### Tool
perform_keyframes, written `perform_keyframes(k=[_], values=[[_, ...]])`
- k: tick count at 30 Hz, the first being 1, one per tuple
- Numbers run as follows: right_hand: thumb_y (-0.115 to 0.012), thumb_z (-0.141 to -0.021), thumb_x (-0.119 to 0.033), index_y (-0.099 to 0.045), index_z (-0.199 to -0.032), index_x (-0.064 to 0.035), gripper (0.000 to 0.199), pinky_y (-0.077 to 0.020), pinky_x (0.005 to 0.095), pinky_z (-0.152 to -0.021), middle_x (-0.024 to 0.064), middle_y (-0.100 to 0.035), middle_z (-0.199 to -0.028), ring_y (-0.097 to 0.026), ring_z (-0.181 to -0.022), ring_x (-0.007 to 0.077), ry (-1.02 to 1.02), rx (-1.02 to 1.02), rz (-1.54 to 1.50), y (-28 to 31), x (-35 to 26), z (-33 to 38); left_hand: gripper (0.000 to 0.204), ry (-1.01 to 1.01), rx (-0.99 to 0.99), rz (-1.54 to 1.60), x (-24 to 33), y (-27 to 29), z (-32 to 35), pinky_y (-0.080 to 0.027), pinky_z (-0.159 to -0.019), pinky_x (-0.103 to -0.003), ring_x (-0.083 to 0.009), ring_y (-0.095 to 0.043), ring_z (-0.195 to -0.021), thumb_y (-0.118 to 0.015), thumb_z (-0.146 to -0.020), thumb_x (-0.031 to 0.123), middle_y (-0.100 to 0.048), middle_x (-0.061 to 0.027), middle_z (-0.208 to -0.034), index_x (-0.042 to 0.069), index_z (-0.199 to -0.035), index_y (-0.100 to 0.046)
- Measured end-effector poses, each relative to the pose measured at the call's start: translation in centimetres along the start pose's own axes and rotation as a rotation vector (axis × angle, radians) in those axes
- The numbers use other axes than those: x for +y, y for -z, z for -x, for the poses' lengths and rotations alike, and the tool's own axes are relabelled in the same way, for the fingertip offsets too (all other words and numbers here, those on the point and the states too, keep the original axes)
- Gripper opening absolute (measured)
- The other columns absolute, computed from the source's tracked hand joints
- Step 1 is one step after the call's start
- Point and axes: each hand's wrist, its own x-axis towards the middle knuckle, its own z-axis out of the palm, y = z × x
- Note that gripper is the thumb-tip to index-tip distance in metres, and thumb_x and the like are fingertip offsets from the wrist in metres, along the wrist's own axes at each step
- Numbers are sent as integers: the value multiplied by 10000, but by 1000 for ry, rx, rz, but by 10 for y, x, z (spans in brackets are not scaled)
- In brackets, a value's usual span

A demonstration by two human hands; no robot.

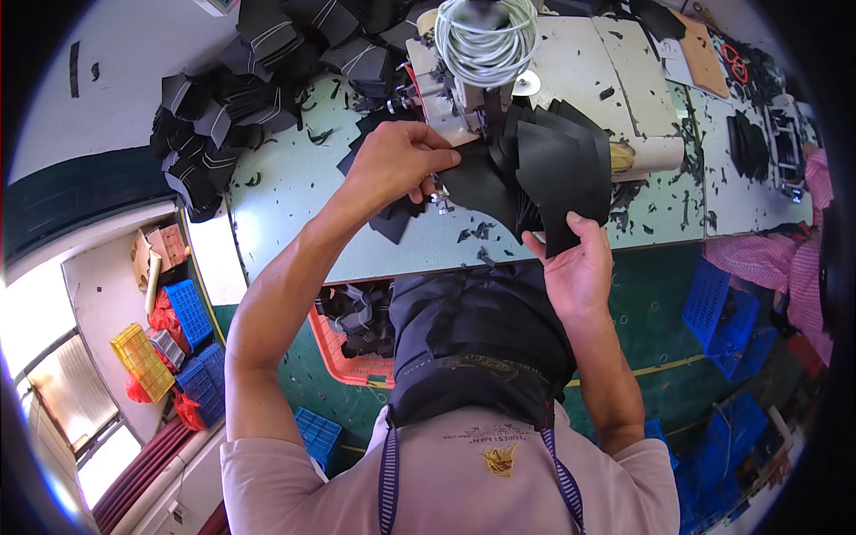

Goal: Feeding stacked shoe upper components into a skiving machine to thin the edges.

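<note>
1. The left hand [392, 165] reaches in beside the head of an industrial sewing machine [441, 102]; its grip is closed, thumb and forefinger pinching the upper left edge of a black panel [481, 183].
2. That panel lies just in front of the machine head, spanning from the left fingertips to a fanned stack of black panels [560, 156].
3. The right hand [580, 272] has its grip clamped on the stack's lower tip, thumb on top and fingers at the left edge, near the front of the pale counter [290, 209].
4. More black pieces [390, 223] lie beneath the left hand and jut out beside it.
5. A coil of pale tubing [486, 49] hangs over the machine head, hiding part of it.
6. Tied black bundles [259, 111] are heaped at the counter's far left, and dark scraps [323, 136] are scattered across its surface.
7. Below the front edge, a salmon-pink crate [328, 357] holds black pieces, left of the person's dark apron [481, 330].
</note>
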Motion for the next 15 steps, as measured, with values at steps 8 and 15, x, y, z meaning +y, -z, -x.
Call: perform_keyframes(k=[8, 15], values=[[-557, -926, -133, -515, -1239, -106, 316, -595, 461, -812, 58, -622, -1135, -643, -1007, 186, 16, -15, 10, 2, -4, 2, 226, -86, 19, 28, 16, -22, -12, -560, -548, -285, -133, -656, -580, -703, -889, 166, -684, -91, -711, -59, -883, -702], [-524, -921, -80, -466, -1357, -46, 442, -535, 416, -916, 99, -578, -1289, -601, -1142, 220, 306, -116, 241, 10, 9, 28, 602, -145, -360, 390, -40, -69, 60, -497, -960, -368, -211, -622, -1076, -712, -924, 300, -637, -149, -1182, -67, -1337, -473]])
